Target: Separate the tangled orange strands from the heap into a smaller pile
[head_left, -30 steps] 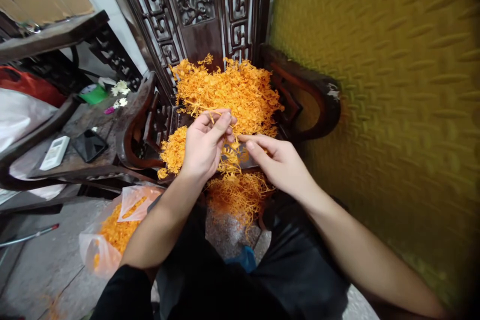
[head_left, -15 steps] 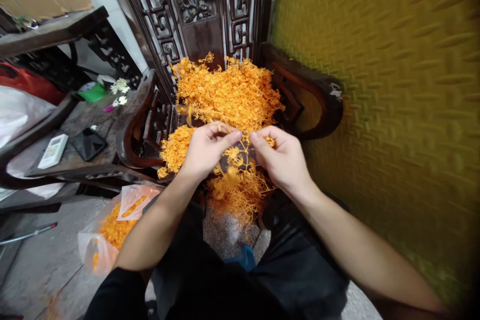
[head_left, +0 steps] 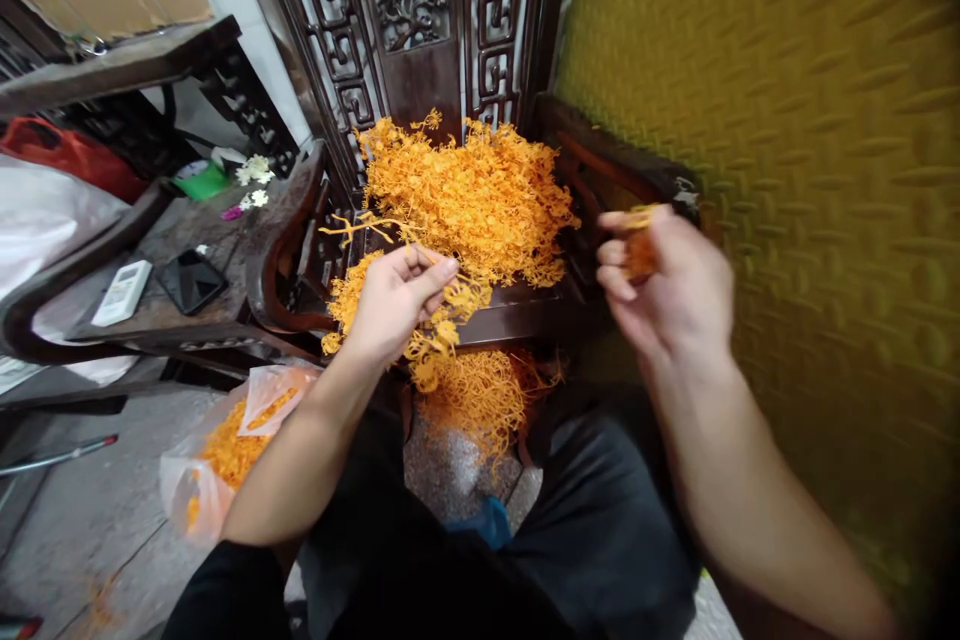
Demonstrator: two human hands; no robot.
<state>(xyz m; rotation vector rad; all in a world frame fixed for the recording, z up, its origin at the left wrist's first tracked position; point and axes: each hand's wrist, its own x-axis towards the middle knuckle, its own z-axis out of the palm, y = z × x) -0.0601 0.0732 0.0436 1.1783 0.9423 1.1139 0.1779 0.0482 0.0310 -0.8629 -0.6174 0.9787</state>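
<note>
My left hand (head_left: 401, 300) is closed in a pinch on an orange plastic-looking flower sprig (head_left: 442, 332). Thin stems stick out past the knuckles, and flower heads dangle below the fingers. Off to the right, my right hand (head_left: 667, 280) is raised and curled around small orange pieces (head_left: 641, 245), whose exact shape is blurred. A large heap of orange flower pieces (head_left: 472, 195) covers the back of the dark carved wooden chair seat (head_left: 517, 320). Beside my left hand lies a smaller orange pile (head_left: 349, 295). Between my knees sits a tangle of thin orange stems (head_left: 480, 400).
A side table (head_left: 225, 250) at left bears a remote control (head_left: 122, 292), a black phone (head_left: 191, 280), a green roll (head_left: 201, 180) and white flowers (head_left: 255, 170). On the floor stands a plastic bag (head_left: 184, 485) with orange pieces. A yellow textured wall (head_left: 787, 120) closes off the right.
My hands have parted. The right one swung up and right, away from the left, with orange pieces in it. My left hand keeps the sprig near the same spot.
</note>
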